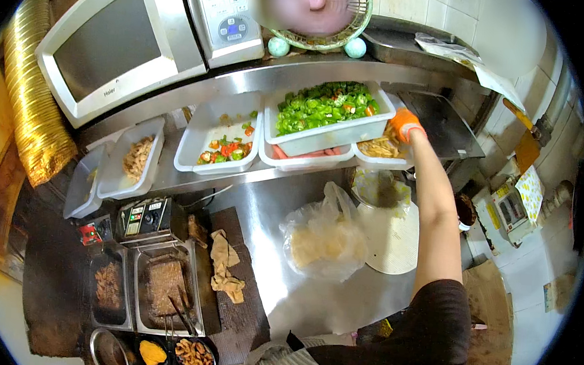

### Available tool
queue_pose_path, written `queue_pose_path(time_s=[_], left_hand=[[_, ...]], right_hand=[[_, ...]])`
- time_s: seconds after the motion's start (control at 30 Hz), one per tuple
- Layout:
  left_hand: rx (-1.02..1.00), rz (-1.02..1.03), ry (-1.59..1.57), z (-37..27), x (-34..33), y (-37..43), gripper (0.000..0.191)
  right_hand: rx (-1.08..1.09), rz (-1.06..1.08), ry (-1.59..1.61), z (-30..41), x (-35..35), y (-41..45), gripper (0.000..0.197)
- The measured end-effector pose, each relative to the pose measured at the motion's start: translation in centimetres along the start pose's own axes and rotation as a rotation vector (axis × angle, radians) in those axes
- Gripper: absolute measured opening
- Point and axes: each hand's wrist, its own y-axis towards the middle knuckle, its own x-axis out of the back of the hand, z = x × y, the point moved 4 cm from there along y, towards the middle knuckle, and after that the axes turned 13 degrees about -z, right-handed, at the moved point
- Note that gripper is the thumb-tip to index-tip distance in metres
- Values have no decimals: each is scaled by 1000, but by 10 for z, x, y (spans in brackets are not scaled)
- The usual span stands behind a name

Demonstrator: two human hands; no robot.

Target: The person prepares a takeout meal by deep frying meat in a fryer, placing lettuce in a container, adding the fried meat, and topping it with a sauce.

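Observation:
My right hand [405, 125], in an orange glove, reaches over the right edge of a plastic tub of brownish strips of food [380, 147]; its fingers are partly hidden, and whether they hold anything cannot be told. Left of it, a tub of chopped green peppers [326, 109] rests above a tub of pink sausages [314, 152]. My left hand is out of view. Before me on the steel counter lie a clear plastic bag of pale yellowish food [326, 245] and a round whitish board [394, 239], with a lined container [382, 188] behind it.
More tubs stand left along the shelf, one with chopped peppers [226, 151], one with pale meat [138, 158]. A microwave [112, 46] stands above. At the lower left are steel pans [165, 285] with tongs [181, 311], a crumpled cloth [225, 266] and a black control box [149, 219].

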Motion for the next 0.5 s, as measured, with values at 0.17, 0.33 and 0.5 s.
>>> queue_pose_path(time_s=[0.17,0.33,0.5], left_hand=[[-66,-38,-46,-15,5,0,30],[55,-122,53,-51,9,-2,33],[185,-160,-208,-35,30,-16,35]], right_hand=[[-593,-37,862,-25,16,-32,32],[-556,-44,1784,17,64,-66,22],[-336,-113,1830,129,111,-206,33]])
